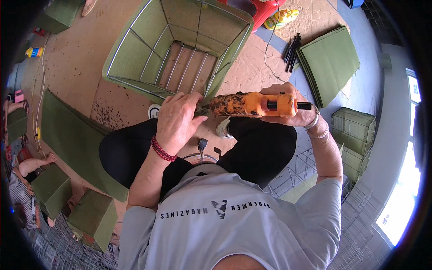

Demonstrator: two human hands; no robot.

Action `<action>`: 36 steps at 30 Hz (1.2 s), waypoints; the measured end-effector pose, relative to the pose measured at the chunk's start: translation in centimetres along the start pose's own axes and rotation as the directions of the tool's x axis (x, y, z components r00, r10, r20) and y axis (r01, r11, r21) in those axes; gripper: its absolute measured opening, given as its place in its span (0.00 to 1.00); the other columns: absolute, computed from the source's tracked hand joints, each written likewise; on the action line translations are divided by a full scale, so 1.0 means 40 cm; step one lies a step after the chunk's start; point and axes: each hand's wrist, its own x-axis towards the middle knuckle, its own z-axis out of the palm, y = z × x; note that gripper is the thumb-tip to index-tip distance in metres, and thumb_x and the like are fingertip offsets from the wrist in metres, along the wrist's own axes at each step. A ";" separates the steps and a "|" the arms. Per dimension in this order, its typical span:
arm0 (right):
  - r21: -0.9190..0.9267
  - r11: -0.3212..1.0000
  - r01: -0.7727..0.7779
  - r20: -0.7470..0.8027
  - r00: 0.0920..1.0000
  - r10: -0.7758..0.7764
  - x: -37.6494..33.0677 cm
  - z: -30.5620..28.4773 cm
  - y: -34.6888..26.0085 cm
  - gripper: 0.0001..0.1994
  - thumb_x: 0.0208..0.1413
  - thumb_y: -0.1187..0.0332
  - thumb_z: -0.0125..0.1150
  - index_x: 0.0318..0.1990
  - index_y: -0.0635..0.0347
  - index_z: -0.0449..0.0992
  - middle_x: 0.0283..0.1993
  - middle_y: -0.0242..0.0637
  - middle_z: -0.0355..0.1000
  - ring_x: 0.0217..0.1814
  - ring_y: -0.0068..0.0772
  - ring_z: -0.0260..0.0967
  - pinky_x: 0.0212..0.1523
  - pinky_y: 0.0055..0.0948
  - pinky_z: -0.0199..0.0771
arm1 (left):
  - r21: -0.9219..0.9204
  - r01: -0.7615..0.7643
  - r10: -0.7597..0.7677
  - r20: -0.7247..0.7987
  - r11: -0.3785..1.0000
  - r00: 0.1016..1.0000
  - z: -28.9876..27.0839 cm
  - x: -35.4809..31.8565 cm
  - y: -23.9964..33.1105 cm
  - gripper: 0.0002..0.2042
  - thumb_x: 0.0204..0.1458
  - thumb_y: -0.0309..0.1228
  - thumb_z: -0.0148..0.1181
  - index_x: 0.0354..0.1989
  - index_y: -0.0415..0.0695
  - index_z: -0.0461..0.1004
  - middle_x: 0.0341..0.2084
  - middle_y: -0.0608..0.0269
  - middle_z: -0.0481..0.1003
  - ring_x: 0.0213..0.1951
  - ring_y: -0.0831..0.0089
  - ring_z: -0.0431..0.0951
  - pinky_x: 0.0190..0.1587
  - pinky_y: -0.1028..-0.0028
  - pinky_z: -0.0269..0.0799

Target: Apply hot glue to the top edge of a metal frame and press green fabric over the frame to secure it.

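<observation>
Gripping an orange, glue-stained hot-glue gun (254, 104) by its rear body, the right hand (288, 105) has its fingers wrapped shut around the tool, with silver bangles at the wrist. The gun lies roughly level across the middle of the view, its soiled nozzle end pointing toward the person's left and meeting the near lower corner of a green fabric-lined wire-frame basket (180, 49).

The left hand (180, 119) presses down on that same corner. Its fingers are close together and curled over the basket's edge beside the nozzle; whether they pinch the fabric or only rest on it cannot be told. A red bead bracelet (162, 150) sits on the left wrist.

The basket stands on a tan floor mat (76, 58), tipped with its open mouth toward the camera, directly in front of the person's knees. The person is seated, in black trousers and a grey shirt.

Surroundings: a long folded green fabric panel (72, 135) lies to the left; a stack of green fabric sheets (330, 63) lies at upper right with black rods (291, 47) beside it. Finished green fabric-covered boxes (92, 218) sit at lower left, and bare wire frames (353, 130) are piled at right. Another person's bare foot (38, 164) shows at the left edge.
</observation>
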 end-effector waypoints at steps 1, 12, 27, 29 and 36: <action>0.000 1.000 0.000 0.000 1.000 0.000 0.000 -0.001 -0.002 0.20 0.39 0.66 0.73 0.41 0.64 0.75 0.31 0.45 0.76 0.33 0.47 0.75 0.36 0.35 0.73 | 0.006 0.027 -0.027 0.009 1.000 1.000 0.001 0.000 -0.001 0.19 0.38 0.28 0.72 0.41 0.43 0.74 0.30 0.61 0.77 0.37 0.60 0.76 0.45 0.63 0.68; -0.008 0.999 0.035 0.074 0.997 -0.034 -0.011 -0.010 0.014 0.26 0.39 0.66 0.74 0.46 0.70 0.75 0.34 0.48 0.77 0.36 0.46 0.77 0.40 0.33 0.76 | -0.012 -0.003 0.003 -0.022 1.000 1.000 0.000 0.004 0.004 0.17 0.37 0.28 0.73 0.37 0.41 0.74 0.29 0.57 0.76 0.38 0.60 0.76 0.44 0.64 0.68; -0.009 1.000 0.023 -0.140 0.990 -0.024 -0.066 -0.025 0.013 0.27 0.38 0.65 0.77 0.48 0.66 0.76 0.37 0.43 0.77 0.39 0.41 0.76 0.44 0.32 0.74 | 0.020 -0.044 0.045 -0.066 0.999 0.997 0.009 0.002 0.010 0.17 0.36 0.27 0.72 0.35 0.41 0.74 0.33 0.61 0.73 0.41 0.60 0.72 0.45 0.64 0.69; 0.035 0.999 -0.016 -0.195 0.980 0.023 -0.101 -0.019 0.020 0.28 0.37 0.66 0.78 0.48 0.65 0.76 0.40 0.42 0.76 0.42 0.39 0.75 0.46 0.32 0.73 | 0.029 -0.067 0.070 -0.098 0.997 0.993 0.016 -0.001 0.013 0.16 0.35 0.25 0.72 0.34 0.41 0.73 0.32 0.61 0.73 0.40 0.59 0.72 0.43 0.64 0.70; 0.107 0.976 -0.190 -0.203 0.957 0.208 -0.191 -0.005 0.065 0.29 0.37 0.68 0.79 0.50 0.65 0.75 0.44 0.35 0.75 0.45 0.29 0.72 0.49 0.27 0.71 | 0.124 -0.115 0.141 -0.230 0.986 0.963 0.042 -0.005 0.052 0.14 0.34 0.23 0.70 0.31 0.41 0.72 0.30 0.60 0.71 0.39 0.59 0.71 0.43 0.64 0.69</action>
